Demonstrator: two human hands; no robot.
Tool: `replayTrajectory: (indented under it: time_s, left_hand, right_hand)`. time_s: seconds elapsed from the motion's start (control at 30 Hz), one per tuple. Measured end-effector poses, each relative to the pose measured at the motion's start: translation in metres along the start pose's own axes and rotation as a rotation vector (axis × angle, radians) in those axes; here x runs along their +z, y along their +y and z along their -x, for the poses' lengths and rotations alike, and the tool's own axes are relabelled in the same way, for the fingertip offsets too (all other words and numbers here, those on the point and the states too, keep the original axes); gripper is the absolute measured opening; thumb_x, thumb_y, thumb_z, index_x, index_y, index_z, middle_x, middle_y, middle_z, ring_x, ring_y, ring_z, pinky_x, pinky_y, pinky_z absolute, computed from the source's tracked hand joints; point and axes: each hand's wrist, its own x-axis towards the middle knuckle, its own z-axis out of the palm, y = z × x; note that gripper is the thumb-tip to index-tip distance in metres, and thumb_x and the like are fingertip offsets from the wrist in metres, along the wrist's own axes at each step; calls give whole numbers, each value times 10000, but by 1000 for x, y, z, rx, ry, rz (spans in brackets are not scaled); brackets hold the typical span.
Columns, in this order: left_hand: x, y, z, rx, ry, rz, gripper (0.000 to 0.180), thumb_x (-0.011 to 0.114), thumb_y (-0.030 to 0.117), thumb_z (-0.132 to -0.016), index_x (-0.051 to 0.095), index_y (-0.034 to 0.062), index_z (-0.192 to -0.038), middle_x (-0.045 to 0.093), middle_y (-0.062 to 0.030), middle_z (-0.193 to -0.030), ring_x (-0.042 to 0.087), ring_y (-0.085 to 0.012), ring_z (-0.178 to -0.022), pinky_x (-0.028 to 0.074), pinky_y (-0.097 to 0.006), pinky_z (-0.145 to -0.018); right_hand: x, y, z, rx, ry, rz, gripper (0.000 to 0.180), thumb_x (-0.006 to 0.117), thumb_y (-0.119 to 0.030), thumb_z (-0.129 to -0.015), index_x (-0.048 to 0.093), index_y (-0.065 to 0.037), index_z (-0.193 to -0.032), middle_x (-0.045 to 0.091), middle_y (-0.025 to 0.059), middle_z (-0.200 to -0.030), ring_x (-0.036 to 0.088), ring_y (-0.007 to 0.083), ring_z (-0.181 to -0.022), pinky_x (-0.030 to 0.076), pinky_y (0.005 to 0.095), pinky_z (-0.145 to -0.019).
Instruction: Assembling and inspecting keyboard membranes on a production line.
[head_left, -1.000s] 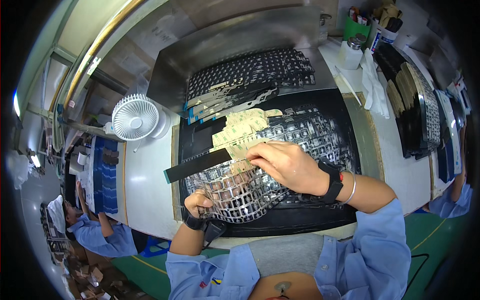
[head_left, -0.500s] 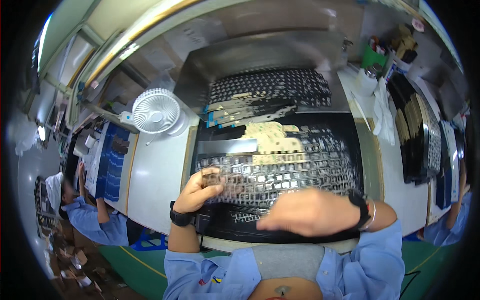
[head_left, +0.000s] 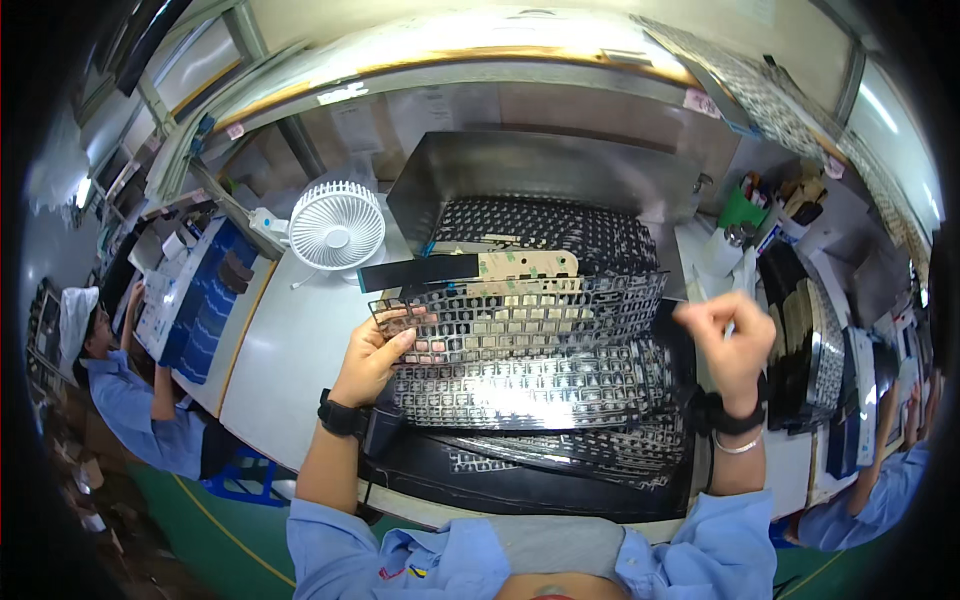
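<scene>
My left hand (head_left: pixel 372 362) grips the left end of a black keyboard grid sheet (head_left: pixel 510 318), thumb in front and fingertips showing through the openings. The sheet is raised and tilted above more grid sheets (head_left: pixel 530 395) on a black mat. Behind its upper edge is a strip, black (head_left: pixel 425 272) at the left and beige with green marks (head_left: pixel 530 264) at the right; I cannot tell whether it touches the sheet. Apart from the sheet's right end, my right hand (head_left: pixel 738 345) is raised with fingers curled in a pinch. Anything inside that pinch is too small to make out.
A metal tray (head_left: pixel 560 165) holds stacked black grids (head_left: pixel 550 225) at the back. A white fan (head_left: pixel 338 225) stands left. A bottle (head_left: pixel 722 250), a green pen cup (head_left: pixel 743 207) and stacked keyboard parts (head_left: pixel 800 320) are at right. Co-workers sit on both sides.
My left hand has lifted the keyboard grid sheet off the pile and tilted it up. The right hand has moved from low over the pile to the right and upward. The view has shifted.
</scene>
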Motion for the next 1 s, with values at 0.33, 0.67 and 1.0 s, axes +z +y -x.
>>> replayTrajectory:
  time_s: [0.33,0.67,1.0]
  left_hand:
    - [-23,-14,-3,-72,125,87,360,467,-5,-897,392,-6,-1248,550,-171,-1153,648,-259,-879,576,-381,-735]
    - [-28,-17,-9,-90,186,5,357,458,7,-907,381,-2,-1255,559,-173,-1147,640,-232,-890,568,-351,-744]
    - [-33,-24,-8,-88,314,-103,183,524,120,-917,528,12,-1066,601,-60,-848,601,-117,-698,508,-232,-572]
  right_hand:
    - [57,94,-26,561,-502,-796,423,444,-289,-962,489,45,-1217,610,96,-922,610,129,-723,552,239,-552]
    - [59,86,-23,489,-563,-687,372,547,-146,-913,501,37,-1234,621,58,-922,615,107,-702,534,205,-534]
    - [60,100,-16,515,-432,-681,303,599,-89,-868,547,25,-1144,624,66,-898,592,83,-649,486,178,-501]
